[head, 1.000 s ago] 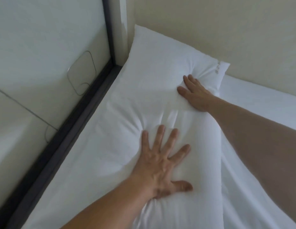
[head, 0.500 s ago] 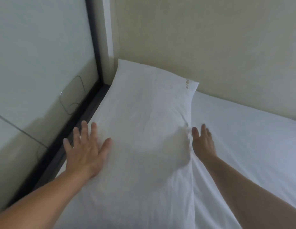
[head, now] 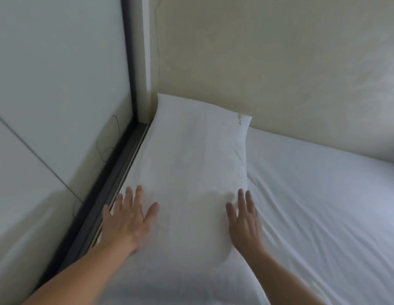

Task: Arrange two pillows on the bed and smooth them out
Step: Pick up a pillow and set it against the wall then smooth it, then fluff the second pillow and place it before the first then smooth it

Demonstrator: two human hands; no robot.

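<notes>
glossy pale panel [head: 55,84] far left with a dark frame rail [head: 108,183] running along the bed edge. left hand [head: 127,219] lies flat on the near left side of the white pillow [head: 196,164], fingers [head: 138,194] spread wide, gripping nothing. pillow lies lengthwise on the bed [head: 319,205], far end tucked in the corner against the beige wall [head: 268,62]. right hand [head: 245,225] rests flat on the pillow's near right edge, fingers straight and slightly apart, holding nothing. white sheet wrinkled to the right. only one pillow clearly visible; a blurred bit at far right edge, cannot tell what.
</notes>
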